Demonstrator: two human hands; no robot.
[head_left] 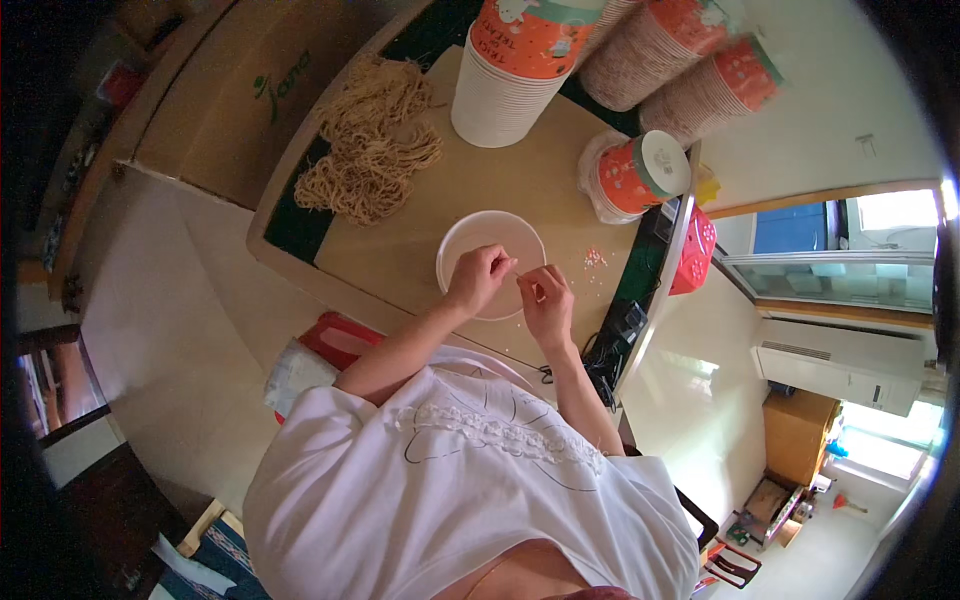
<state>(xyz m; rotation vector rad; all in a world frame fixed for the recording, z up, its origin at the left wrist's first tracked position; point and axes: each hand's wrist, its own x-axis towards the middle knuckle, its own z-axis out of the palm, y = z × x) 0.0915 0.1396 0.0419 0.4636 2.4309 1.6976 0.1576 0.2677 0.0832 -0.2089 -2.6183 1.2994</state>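
Both hands (477, 279) (548, 300) pinched above white tub (490, 229)

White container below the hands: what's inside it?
Only the pale inner surface of the white container shows, mostly toward its far side. The left hand and right hand hide part of the rest, so anything beneath them cannot be seen.

Your shirt (470, 490) is white with thin dark squiggles, your bowl (462, 243) is pale pinkish-white, that tall cup stack (512, 75) is orange and green over plain white, the twine's (370, 140) tan, and your surface (395, 240) is brown edged dark green.
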